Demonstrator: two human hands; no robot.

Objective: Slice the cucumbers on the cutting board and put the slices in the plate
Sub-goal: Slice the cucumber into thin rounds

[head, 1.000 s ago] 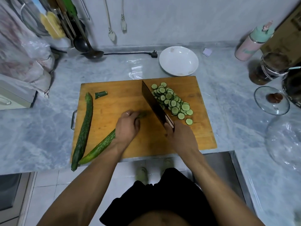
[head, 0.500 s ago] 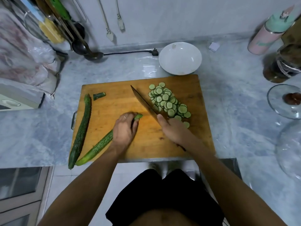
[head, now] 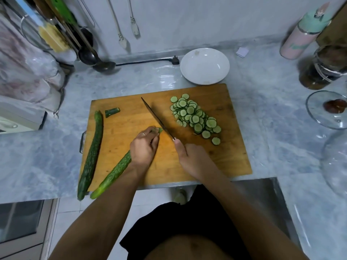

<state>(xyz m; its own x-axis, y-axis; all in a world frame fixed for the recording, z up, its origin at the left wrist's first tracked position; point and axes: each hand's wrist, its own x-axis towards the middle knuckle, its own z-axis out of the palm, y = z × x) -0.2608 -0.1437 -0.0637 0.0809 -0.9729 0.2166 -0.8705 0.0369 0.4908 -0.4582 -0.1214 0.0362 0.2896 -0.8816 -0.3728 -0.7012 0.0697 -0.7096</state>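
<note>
Cutting board (head: 131,119): 1 pc, wood, flat on the grey marble tabletop (head: 37,162), metal handle at its left edge.

Cucumbers: 2 pcs, both on the board w/ near ends past its front edge.
- Whole cucumber (head: 92,152): along the board's left side, untouched.
- Part-cut cucumber (head: 114,171): lies diagonally; cut end points at the blade.
- Cut-off tip (head: 112,112): 1 pc, upper left of board, just beside the whole cucumber's far end.

Slices (head: 195,117): 1 overlapping heap, right half of board, too many and too stacked for an exact count; approx. 2 lie loose at the near end.

Knife (head: 156,117): 1 pc, dark blade, edge on the board just right of the cut end, between cucumber and heap.

Left hand (head: 143,147): grip clenched over the part-cut cucumber, fingertips curled near the cut end; a ring shows on 1 finger.
Right hand (head: 195,158): grip wrapped round the knife handle, thumb laid along it toward the blade.

Containers:
- Plate (head: 204,65): 1 pc, white, just beyond the board's far edge; holds no slices.
- Glass lid (head: 326,109): far right, upside down, dark knob at centre.
- Bottle (head: 302,36): pink w/ mint cap, back right.
- Dark glass jar (head: 323,70): just beside the bottle; contents cannot be told.
</note>
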